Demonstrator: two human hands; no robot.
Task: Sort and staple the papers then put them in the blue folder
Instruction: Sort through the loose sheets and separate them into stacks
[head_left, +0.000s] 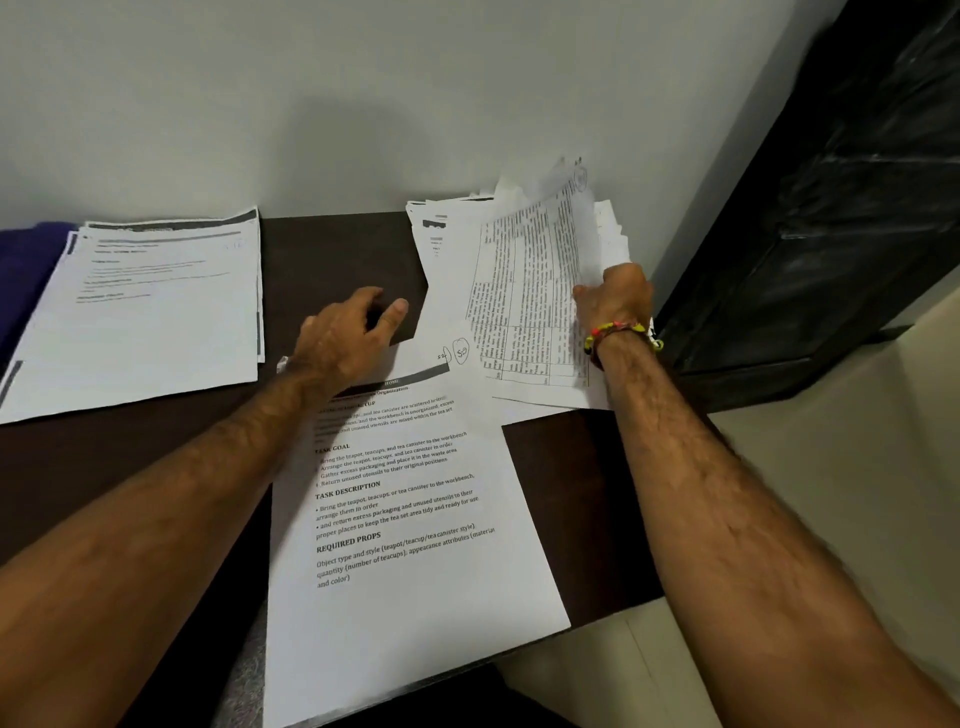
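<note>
Now the right hand (615, 296) pinches a white printed sheet with a table (530, 291), lifted off the loose pile of white papers (441, 234) by the wall; the left hand (348, 338), fingers relaxed, rests on a white typed page (415, 545) on the dark brown desk (337, 249), with a neater white stack (150, 312) over the blue folder (26, 280) at far left

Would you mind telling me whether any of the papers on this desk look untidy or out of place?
Yes: the white paper pile by the wall is fanned and crooked, sheets curling up where the right hand grips it. The printed sheet nearest the camera overhangs the dark desk edge.
</note>
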